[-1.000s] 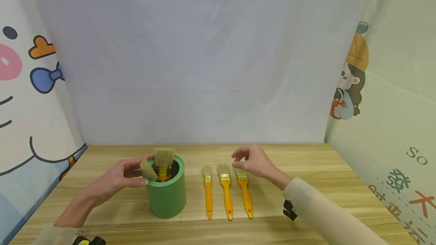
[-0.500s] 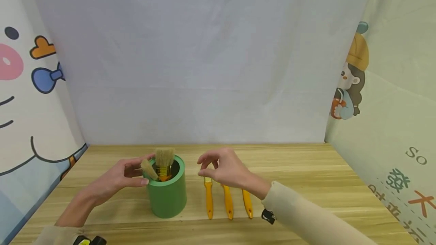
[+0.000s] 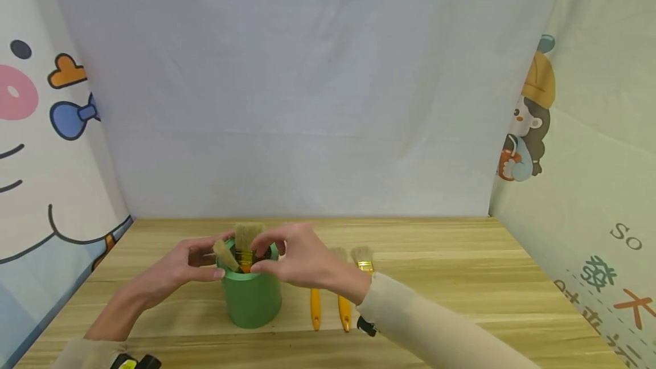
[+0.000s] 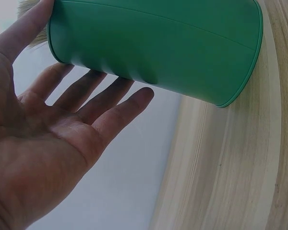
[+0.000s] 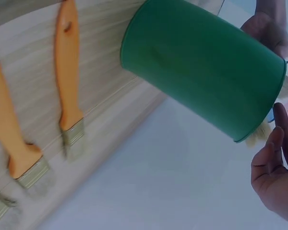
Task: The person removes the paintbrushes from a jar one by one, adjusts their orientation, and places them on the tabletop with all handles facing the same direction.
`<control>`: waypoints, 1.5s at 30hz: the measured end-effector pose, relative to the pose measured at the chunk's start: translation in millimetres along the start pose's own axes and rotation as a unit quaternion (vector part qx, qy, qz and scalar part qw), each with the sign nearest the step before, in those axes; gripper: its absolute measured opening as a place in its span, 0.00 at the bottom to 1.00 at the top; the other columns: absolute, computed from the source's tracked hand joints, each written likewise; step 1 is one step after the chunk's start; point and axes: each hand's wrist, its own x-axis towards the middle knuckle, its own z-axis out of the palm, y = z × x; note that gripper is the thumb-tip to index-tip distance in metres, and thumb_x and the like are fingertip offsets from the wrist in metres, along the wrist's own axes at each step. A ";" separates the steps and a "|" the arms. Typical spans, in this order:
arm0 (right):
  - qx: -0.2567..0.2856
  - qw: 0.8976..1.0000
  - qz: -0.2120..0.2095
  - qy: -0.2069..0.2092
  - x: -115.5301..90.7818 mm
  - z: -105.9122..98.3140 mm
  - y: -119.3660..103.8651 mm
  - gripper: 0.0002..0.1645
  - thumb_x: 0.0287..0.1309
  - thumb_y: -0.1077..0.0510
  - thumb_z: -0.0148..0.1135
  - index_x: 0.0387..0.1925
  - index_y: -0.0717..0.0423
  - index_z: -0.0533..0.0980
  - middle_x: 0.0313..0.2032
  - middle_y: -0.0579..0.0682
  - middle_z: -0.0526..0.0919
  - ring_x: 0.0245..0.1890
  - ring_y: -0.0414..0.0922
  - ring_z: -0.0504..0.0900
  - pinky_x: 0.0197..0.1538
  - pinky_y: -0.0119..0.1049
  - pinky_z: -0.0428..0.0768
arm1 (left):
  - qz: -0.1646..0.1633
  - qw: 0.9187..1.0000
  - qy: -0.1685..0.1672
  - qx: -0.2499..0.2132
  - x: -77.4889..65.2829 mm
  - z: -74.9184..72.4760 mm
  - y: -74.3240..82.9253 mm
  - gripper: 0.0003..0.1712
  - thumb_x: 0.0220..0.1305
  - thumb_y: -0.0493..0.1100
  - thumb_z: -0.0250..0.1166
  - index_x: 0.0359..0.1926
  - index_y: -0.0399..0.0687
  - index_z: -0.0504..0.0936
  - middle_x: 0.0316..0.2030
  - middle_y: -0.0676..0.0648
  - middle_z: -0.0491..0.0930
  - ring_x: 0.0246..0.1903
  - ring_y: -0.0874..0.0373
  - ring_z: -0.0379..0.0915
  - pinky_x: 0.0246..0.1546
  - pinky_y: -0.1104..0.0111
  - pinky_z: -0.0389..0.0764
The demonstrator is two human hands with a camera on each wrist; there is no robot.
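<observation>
A green cylindrical container (image 3: 252, 303) stands upright on the table, with a wide paintbrush (image 3: 247, 234) and a smaller paintbrush (image 3: 225, 254) in it, bristles up. My left hand (image 3: 176, 269) holds the container at its rim from the left, thumb on the near side and fingers along the far side. In the left wrist view the fingertips (image 4: 145, 96) lie against the green wall. My right hand (image 3: 302, 255) is over the container's right rim, thumb and index finger apart beside the wide brush. In the right wrist view, bristles (image 5: 259, 135) show close to its fingers.
Three yellow-handled paintbrushes lie side by side right of the container: a left one (image 3: 315, 311), a middle one (image 3: 344, 313) and a right one (image 3: 364, 256), partly hidden by my right arm. A pale curtain (image 3: 307, 101) hangs behind the wooden table (image 3: 441, 255).
My right hand has moved left from above the right brush, across the row of brushes, to the container's opening. The left hand and the container have stayed in place.
</observation>
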 end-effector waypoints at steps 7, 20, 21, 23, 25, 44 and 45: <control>-0.023 0.999 0.009 -0.037 18.1 13.5 -6.3 0.18 0.61 0.54 0.79 0.51 0.54 0.87 0.42 0.42 0.89 0.27 0.32 0.75 0.34 0.23 0.76 | 0.004 1.000 -0.012 -0.007 -0.7 0.5 0.5 0.42 0.76 0.38 0.63 0.83 0.36 0.55 0.80 0.31 0.52 0.73 0.26 0.58 0.60 0.53 0.78; -0.029 0.999 0.007 -0.031 26.0 24.4 -6.5 0.15 0.67 0.59 0.72 0.54 0.57 0.85 0.40 0.43 0.90 0.36 0.25 0.81 0.41 0.20 0.78 | -0.011 1.000 -0.005 -0.007 0.0 -0.6 3.2 0.40 0.76 0.39 0.63 0.81 0.32 0.58 0.75 0.29 0.62 0.73 0.26 0.58 0.60 0.54 0.78; -0.027 0.999 0.008 -0.030 25.6 23.9 -6.2 0.14 0.68 0.60 0.72 0.54 0.58 0.85 0.41 0.44 0.90 0.36 0.25 0.81 0.41 0.20 0.79 | -0.012 1.000 -0.004 -0.005 -0.2 -0.5 3.2 0.40 0.76 0.39 0.63 0.81 0.32 0.58 0.75 0.29 0.63 0.73 0.27 0.58 0.60 0.54 0.78; -0.020 0.999 0.010 -0.030 24.7 22.7 -5.5 0.14 0.68 0.61 0.70 0.54 0.58 0.85 0.41 0.45 0.90 0.37 0.26 0.81 0.41 0.21 0.79 | -0.013 1.000 0.000 -0.003 0.0 -0.3 2.8 0.40 0.75 0.39 0.64 0.81 0.34 0.59 0.75 0.30 0.63 0.73 0.28 0.58 0.60 0.53 0.78; -0.014 0.999 0.012 -0.032 23.7 20.8 -4.1 0.15 0.69 0.61 0.69 0.55 0.58 0.85 0.42 0.45 0.90 0.37 0.26 0.82 0.41 0.22 0.79 | -0.012 1.000 0.002 -0.001 0.0 -0.2 2.2 0.41 0.75 0.39 0.64 0.82 0.37 0.58 0.76 0.31 0.61 0.73 0.28 0.58 0.60 0.52 0.78; -0.047 0.997 -0.029 -0.059 26.6 18.4 8.4 0.29 0.69 0.60 0.70 0.68 0.47 0.74 0.47 0.44 0.88 0.42 0.27 0.82 0.47 0.23 0.78 | -0.010 1.000 0.000 -0.008 -1.9 -1.0 0.0 0.43 0.76 0.39 0.63 0.82 0.32 0.53 0.76 0.28 0.60 0.72 0.27 0.59 0.59 0.57 0.79; -0.059 0.996 -0.033 -0.056 26.4 18.5 8.5 0.29 0.68 0.60 0.72 0.68 0.46 0.74 0.47 0.44 0.88 0.43 0.27 0.82 0.47 0.23 0.78 | -0.009 1.000 0.000 -0.008 -1.8 -1.0 -0.4 0.42 0.75 0.39 0.63 0.82 0.33 0.54 0.76 0.28 0.60 0.72 0.27 0.59 0.59 0.57 0.79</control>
